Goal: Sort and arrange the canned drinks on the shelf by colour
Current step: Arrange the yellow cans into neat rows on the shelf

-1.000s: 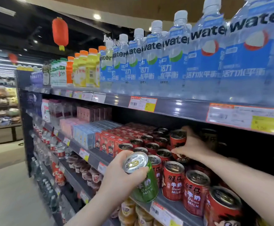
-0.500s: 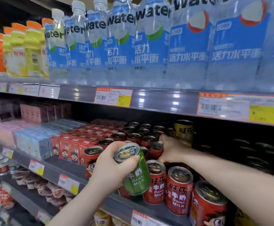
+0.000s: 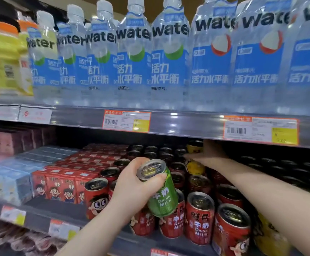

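My left hand grips a green milk can, tilted, in front of the middle shelf. My right hand reaches deep under the upper shelf, its fingers wrapped around the middle of a yellow can that rises above the cans around it. Several red cans stand in rows on the shelf, with dark-topped ones further back. Another yellow can stands at the front right, partly behind my right forearm.
Red cartons and pale blue cartons fill the shelf to the left of the cans. The upper shelf edge with price tags hangs low over the cans and carries water bottles. Packaged goods lie on the shelf below.
The view has swung right and closer to the cans. My right hand left a red can and has closed on the yellow can further back. The green can stays in my left hand.
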